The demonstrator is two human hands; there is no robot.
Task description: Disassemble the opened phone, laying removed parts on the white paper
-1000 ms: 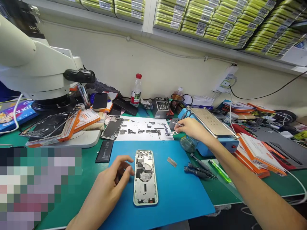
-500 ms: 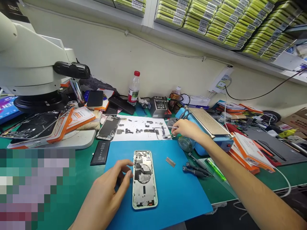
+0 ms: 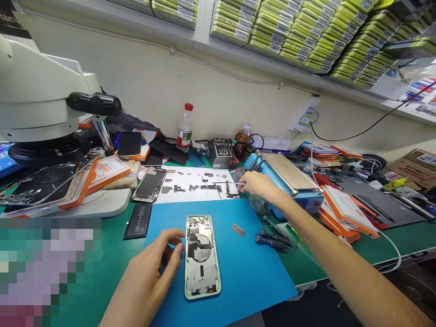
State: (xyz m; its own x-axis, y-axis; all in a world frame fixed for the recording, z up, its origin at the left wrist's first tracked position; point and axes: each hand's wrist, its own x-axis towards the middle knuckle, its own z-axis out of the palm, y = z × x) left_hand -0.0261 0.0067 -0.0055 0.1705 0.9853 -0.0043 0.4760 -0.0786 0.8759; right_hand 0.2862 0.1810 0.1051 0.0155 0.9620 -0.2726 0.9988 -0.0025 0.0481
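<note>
An opened phone housing (image 3: 202,277) with a pale green frame lies on the blue mat (image 3: 245,268). My left hand (image 3: 150,272) rests at its left edge, thumb and forefinger apart, holding nothing. Farther back, my right hand (image 3: 257,184) pinches a thin metal tool that looks like tweezers (image 3: 229,183). Its tip reaches over a white sheet (image 3: 194,175) with several small phone parts laid out, close to a dark bracket-shaped part (image 3: 229,190). Left of the sheet are a phone screen (image 3: 150,184) and a black battery (image 3: 138,221).
Several screwdrivers (image 3: 270,241) and a small metal strip (image 3: 238,229) lie right of the housing. A blue machine (image 3: 289,175) with a flat plate stands behind my right arm. A microscope (image 3: 44,100) overhangs the left. A bottle (image 3: 185,129) stands by the wall.
My right hand has moved slightly, and the tool now points left across the parts on the sheet. The view has shifted a little to the right. My left hand stays beside the housing.
</note>
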